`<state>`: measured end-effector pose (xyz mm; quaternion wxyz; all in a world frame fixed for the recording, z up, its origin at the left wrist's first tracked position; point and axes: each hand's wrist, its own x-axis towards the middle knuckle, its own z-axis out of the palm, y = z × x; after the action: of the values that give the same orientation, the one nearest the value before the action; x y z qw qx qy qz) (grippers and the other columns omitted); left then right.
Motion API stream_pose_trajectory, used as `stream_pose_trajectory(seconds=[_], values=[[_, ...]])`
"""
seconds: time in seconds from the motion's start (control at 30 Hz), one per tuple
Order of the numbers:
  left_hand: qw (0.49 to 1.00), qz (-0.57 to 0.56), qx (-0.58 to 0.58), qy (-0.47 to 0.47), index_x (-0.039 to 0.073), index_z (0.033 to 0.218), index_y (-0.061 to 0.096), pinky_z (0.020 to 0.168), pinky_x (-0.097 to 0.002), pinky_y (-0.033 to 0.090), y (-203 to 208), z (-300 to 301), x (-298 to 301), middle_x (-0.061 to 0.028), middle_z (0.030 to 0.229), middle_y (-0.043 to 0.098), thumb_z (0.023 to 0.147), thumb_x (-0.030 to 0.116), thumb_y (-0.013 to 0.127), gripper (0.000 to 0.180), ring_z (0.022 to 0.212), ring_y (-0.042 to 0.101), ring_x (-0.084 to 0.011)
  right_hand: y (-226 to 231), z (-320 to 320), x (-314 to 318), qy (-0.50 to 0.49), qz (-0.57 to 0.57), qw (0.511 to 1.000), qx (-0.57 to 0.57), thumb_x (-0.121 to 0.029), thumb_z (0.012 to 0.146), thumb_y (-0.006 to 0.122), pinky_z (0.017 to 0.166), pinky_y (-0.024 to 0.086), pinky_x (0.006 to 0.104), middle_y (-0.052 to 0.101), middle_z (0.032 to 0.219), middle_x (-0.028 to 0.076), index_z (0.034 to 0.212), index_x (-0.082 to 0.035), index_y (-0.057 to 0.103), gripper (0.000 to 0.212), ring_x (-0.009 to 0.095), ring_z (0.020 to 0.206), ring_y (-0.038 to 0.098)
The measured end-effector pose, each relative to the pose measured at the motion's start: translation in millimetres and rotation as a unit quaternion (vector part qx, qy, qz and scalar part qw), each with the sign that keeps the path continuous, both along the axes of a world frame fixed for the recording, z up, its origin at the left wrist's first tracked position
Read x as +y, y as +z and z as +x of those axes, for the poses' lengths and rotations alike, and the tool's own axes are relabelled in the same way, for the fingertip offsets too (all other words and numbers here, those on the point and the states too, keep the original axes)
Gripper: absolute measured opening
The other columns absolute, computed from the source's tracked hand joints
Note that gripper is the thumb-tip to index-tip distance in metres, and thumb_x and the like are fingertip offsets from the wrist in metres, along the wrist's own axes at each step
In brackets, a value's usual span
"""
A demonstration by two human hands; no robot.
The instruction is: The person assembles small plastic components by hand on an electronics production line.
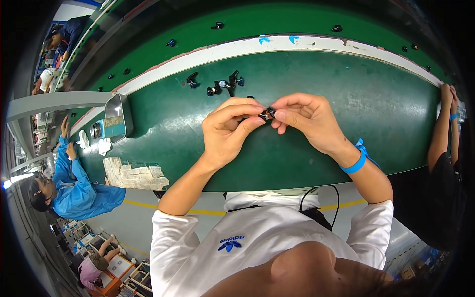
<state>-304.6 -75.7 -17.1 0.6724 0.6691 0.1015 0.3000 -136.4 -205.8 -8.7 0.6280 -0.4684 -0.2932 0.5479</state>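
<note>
Over the green worktable, my two hands meet at a small black part with a copper-coloured spot. My left hand is closed, thumb and forefinger pinching its left end. At the other end, the thumb and fingertips of my right hand are also closed on it. The fingers cover much of the part, so its exact kind is not clear. Just beyond my left hand lies a loose group of similar small black parts, some with shiny bluish or silvery faces. Another black part lies left of them.
A metal tray stands at the left beside a blue container, white crumpled tissue and a taped patch. Beyond a white ledge, a green belt carries scattered black parts. Co-workers' hands rest at the right edge.
</note>
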Motion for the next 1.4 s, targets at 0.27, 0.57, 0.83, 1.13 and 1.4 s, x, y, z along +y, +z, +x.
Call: stream_pose_trajectory(seconds=[0.27,0.57,0.83,1.13,1.4], values=[[1.000,-0.002,-0.011,0.003,-0.006,0.103,0.067,0.084,-0.0312,0.056,-1,0,-2,-0.0160,0.107,0.061,0.082,-0.014,0.066,0.022,0.095,0.065,-0.0215,-3,-14,0,-0.085,0.120,0.978,-0.145,0.009,0.085,0.067,0.076,0.057,0.0278,0.066,0.105,0.014,0.103,0.006,0.068,0.018,0.018,0.090,0.067],[0.999,-0.023,-0.023,-0.016,-0.006,0.100,0.068,0.080,-0.0307,0.058,0,-3,-3,-0.0170,0.107,0.062,0.082,-0.014,0.066,0.020,0.094,0.066,-0.0224,-3,-12,-5,-0.084,0.156,0.949,-0.260,0.011,0.080,0.070,0.076,0.057,0.0290,0.065,0.101,0.016,0.098,0.006,0.070,0.018,0.021,0.090,0.066],[0.994,0.084,-0.068,-0.014,-0.002,0.096,0.071,0.074,-0.0284,0.058,-1,-1,0,-0.0150,0.098,0.064,0.079,-0.010,0.073,0.019,0.088,0.066,-0.0210,-2,-11,-5,-0.080,0.172,0.944,-0.270,0.011,0.078,0.072,0.070,0.056,0.0266,0.066,0.095,0.015,0.094,0.004,0.071,0.017,0.019,0.083,0.067],[0.999,-0.001,-0.043,-0.012,-0.005,0.095,0.070,0.077,-0.0284,0.058,0,-5,-7,-0.0141,0.097,0.062,0.079,-0.011,0.072,0.017,0.089,0.066,-0.0206,-4,-14,-7,-0.078,0.163,0.954,-0.237,0.011,0.077,0.073,0.069,0.055,0.0258,0.065,0.092,0.015,0.092,0.003,0.072,0.017,0.019,0.083,0.066],[0.998,0.014,-0.044,-0.034,-0.004,0.092,0.071,0.075,-0.0277,0.056,-1,2,-3,-0.0122,0.093,0.063,0.078,-0.010,0.073,0.016,0.087,0.066,-0.0194,-3,-5,-9,-0.063,0.174,0.946,-0.268,0.012,0.076,0.073,0.069,0.055,0.0258,0.065,0.092,0.014,0.090,0.003,0.072,0.017,0.018,0.082,0.066]])
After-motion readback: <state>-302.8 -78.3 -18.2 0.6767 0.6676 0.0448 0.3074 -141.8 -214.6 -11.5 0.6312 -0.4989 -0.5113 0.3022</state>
